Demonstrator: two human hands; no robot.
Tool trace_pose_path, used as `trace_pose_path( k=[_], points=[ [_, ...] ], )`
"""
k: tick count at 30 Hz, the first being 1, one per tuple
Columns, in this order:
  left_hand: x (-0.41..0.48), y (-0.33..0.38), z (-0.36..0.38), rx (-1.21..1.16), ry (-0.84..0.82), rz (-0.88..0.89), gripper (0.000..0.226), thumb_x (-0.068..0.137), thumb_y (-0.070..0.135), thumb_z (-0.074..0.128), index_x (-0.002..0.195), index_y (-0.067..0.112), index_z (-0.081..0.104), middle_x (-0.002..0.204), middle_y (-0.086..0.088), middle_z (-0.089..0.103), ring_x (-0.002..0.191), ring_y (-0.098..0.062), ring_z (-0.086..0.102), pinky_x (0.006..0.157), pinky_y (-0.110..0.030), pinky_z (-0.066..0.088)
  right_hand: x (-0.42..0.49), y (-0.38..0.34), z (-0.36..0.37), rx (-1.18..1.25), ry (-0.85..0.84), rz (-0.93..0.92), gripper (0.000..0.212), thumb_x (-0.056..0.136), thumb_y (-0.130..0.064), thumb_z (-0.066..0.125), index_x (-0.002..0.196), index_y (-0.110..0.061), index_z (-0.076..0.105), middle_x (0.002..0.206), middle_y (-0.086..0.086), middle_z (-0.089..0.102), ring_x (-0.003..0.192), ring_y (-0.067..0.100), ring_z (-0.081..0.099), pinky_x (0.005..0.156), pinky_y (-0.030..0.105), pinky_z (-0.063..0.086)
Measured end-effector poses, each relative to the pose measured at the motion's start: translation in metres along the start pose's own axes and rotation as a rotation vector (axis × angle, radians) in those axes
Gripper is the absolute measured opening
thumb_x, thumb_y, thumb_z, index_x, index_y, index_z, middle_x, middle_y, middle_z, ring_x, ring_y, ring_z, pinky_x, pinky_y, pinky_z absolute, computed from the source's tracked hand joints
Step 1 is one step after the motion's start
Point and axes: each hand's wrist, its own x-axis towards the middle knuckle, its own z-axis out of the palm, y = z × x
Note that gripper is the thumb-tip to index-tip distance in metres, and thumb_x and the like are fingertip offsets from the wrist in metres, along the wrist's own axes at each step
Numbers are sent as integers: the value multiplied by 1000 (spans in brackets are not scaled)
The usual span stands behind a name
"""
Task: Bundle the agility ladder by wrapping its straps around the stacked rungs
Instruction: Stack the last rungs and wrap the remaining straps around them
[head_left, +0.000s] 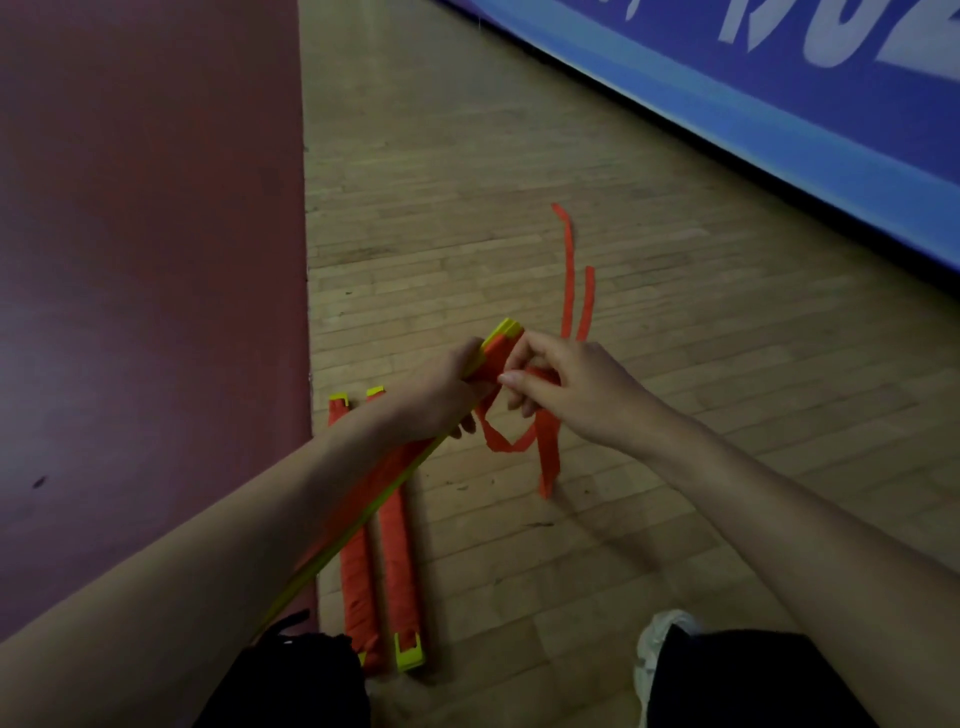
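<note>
Under both hands, a big wooden floor (519, 208). Left of the left hand, a wide dark red mat (145, 234), flat on the floor. Far past the right hand, up in the corner, a blue banner (779, 104) with white letters, too cut off to read. Close below both hands, at the bottom edge, dark trouser legs (753, 675).

In the left hand, the stack of rungs (389, 478): long, orange and yellow, lifted off the floor and tilted. Yellow tip just past the left hand, other end down toward the left knee.

Below the left hand, two wrapped bundles (400, 561) on the floor, side by side, orange with yellow ends, just beside the edge of the mat.

Left hand (441, 395) closed round the stack, fingers curled under it, near the far end. Right hand (561, 384) just beside the left hand, fingers bent, thumb and fingers pinching the orange strap (548, 452) close to the stack.

Strap looping down under both hands, one end hanging below the right hand. Hard to tell whether the tip touches the floor.

Past the right hand, two loose strap ends (569, 270), thin and orange, stretching away. Cannot tell whether flat on the floor or in the air.

Well below the right hand, a white shoe (662, 636) peeking out from the dark trouser leg.
</note>
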Motion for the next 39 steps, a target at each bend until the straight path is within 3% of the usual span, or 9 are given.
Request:
trace_pose_path(
  k=[4,7,11,15,18,24,29,33,39],
  points=[
    [1,-3,0,35,32,-23,30,99,10,44,128,10,39,91,-12,59,66,-20,57,53,-33,51,-1,0,-7,-26,-142,46,21,91,-23,45,102,-20,63,92,7,72,91,19,68,85,45,54],
    [3,-5,0,3,59,-37,24,99,9,44,123,7,40,89,-11,56,65,-19,52,52,-32,47,-4,3,-12,-154,-261,9,23,89,-7,53,108,-17,60,96,-4,73,92,0,65,87,31,54],
    [4,-3,1,-41,43,-54,21,98,10,45,119,9,42,85,-10,56,68,-22,54,55,-35,49,-3,4,-9,-206,-221,-51,13,91,-4,59,101,-8,66,97,-1,72,88,3,67,80,20,52],
    [3,-3,4,36,-37,-49,13,99,13,45,111,10,45,86,-10,57,66,-18,54,55,-33,50,1,9,-8,-150,-27,-145,10,90,-19,66,85,-12,71,74,-13,66,71,-2,62,65,15,47],
    [-1,3,14,117,-175,2,4,99,12,43,101,15,44,84,-9,55,63,-15,51,51,-28,47,11,19,-5,-157,158,-224,8,82,-24,73,86,-29,68,79,-14,52,81,6,54,73,20,42],
    [-8,9,24,105,-308,40,22,97,6,46,118,11,42,82,-13,54,68,-18,52,60,-35,50,17,30,-4,130,148,59,4,82,-22,75,79,-23,72,80,5,67,74,8,60,70,24,46],
    [-8,3,28,34,-277,-10,50,99,14,49,131,6,12,77,-11,55,66,-20,54,60,-37,52,20,35,-7,114,115,194,14,84,-27,72,70,-25,69,55,-26,60,58,-13,53,60,9,36],
    [-13,3,26,167,-202,101,35,99,16,48,116,13,18,80,-12,59,65,-25,56,64,-40,52,24,38,-10,195,66,370,14,80,-27,76,76,-14,73,67,-6,64,68,8,57,66,24,41],
    [-11,5,25,361,-171,276,42,93,12,57,129,13,36,74,7,51,74,-22,54,69,-33,45,23,44,-6,383,20,647,15,84,-10,68,71,-14,62,61,-1,59,53,9,53,46,18,40]
  ],
)
